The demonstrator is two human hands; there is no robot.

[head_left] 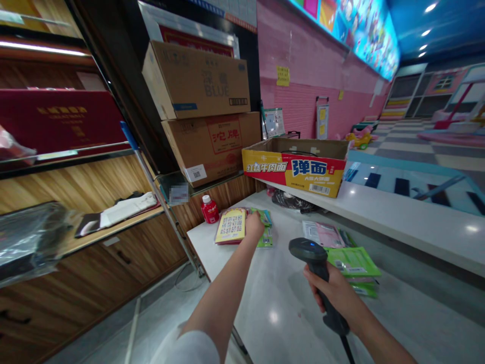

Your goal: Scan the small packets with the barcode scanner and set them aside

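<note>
Right hand point(338, 288) curls round the scanner point(320, 269); left hand point(255, 225), its pinch hidden, touches green packets point(266, 237) near the surface's point(275, 283) far edge, likely light, slippery, best held by seams.

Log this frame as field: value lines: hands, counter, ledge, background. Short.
left_hand: left hand at flat green plastic packets, grip hidden
right_hand: right hand holding black pistol-shaped plastic scanner, blue light on top
counter_left: small red bottle with white cap, upright, beside yellow card printed with QR codes
counter_right: pile of flat bright-green packets; pink-and-white packet behind
ledge: open yellow-and-red cardboard carton
background: two stacked brown cardboard boxes; pink wall
</note>
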